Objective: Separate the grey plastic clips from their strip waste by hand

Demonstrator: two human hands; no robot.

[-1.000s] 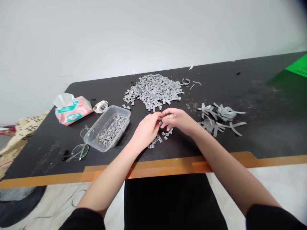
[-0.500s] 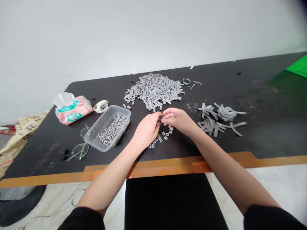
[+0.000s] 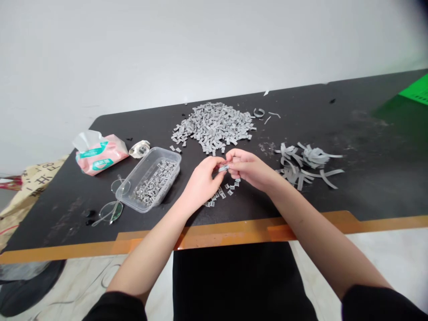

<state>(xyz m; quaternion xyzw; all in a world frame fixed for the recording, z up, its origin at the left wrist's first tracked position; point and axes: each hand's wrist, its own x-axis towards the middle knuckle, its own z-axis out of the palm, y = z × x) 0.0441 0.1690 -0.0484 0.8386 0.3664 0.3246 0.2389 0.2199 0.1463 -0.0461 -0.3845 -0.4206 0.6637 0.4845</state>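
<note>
My left hand (image 3: 202,183) and my right hand (image 3: 249,169) meet above the black table, their fingertips pinching a small grey strip piece (image 3: 223,168) from both sides. Just below them lies a loose scatter of similar small grey pieces (image 3: 222,191). A large heap of these pieces (image 3: 212,127) sits farther out, beyond my hands. To the right of my right hand lies a tangle of long grey cut strips (image 3: 301,164). A clear plastic tub (image 3: 163,157), left of my left hand, holds rows of grey pieces.
Left of the tub lie folded glasses (image 3: 112,206), a pink tissue pack (image 3: 100,155) and a small round roll (image 3: 139,149). Orange tape (image 3: 234,236) lines the table's near edge. A wall rises behind the far edge, and a green object (image 3: 416,91) sits at the far right corner.
My hands have drawn slightly closer to me, and the small grey piece now shows clearly between my fingertips. The heap, strips and tub have not moved apart from a slight shift of view.
</note>
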